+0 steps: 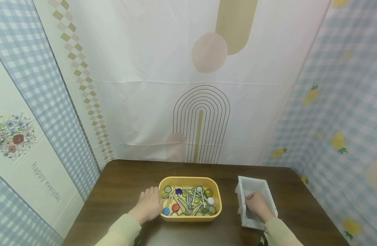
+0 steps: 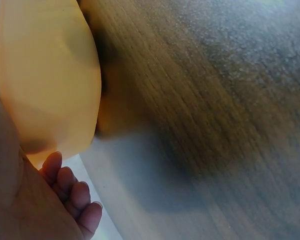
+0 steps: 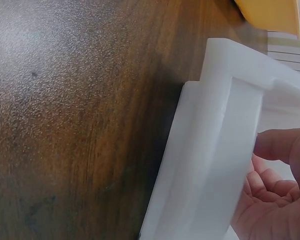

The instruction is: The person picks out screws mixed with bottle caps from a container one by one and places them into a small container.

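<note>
A yellow plastic basin holds several silvery bolts mixed with bottle caps in red, blue, white and green-gold. My left hand rests against the basin's left side, its fingers pointing away from me; in the left wrist view the fingertips lie near the basin's lower end. On the right, my right hand reaches inside a white plastic bin. Its fingers are curled, and a thin grey shaft like a bolt shows at the fingertips. In the right wrist view, the bin's wall partly hides those fingers.
Both containers stand on a dark brown wooden table, with a strip of bare tabletop between them. A patterned white cloth hangs behind the table's far edge. Checked blue cloths hang at both sides.
</note>
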Demonstrator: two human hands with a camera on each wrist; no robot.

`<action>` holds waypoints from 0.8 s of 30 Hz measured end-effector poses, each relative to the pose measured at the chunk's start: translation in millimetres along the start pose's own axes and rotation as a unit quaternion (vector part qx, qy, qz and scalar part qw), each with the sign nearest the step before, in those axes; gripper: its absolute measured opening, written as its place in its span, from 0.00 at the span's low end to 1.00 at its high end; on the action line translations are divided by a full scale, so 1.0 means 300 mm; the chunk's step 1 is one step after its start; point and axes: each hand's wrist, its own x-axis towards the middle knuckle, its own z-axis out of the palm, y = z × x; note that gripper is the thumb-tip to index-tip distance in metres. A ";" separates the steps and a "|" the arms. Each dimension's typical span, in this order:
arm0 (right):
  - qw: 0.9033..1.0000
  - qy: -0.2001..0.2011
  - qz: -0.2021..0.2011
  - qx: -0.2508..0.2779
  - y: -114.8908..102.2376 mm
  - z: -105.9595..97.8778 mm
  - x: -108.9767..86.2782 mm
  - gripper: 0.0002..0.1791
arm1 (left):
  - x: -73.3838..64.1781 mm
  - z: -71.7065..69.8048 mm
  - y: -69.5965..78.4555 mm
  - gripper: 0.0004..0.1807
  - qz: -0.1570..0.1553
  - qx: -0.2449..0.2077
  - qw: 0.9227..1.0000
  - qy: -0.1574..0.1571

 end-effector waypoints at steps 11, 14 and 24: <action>1.000 0.004 -0.004 -0.010 0.007 0.001 0.008 0.09 | 0.000 0.002 -0.002 0.14 0.004 -0.002 1.000 0.000; 1.000 0.009 -0.002 -0.010 0.008 -0.002 0.010 0.08 | 0.000 0.003 -0.002 0.14 0.004 -0.002 1.000 0.000; 1.000 0.018 -0.008 0.000 -0.006 -0.043 0.008 0.17 | -0.002 -0.005 0.003 0.16 0.003 -0.003 1.000 0.006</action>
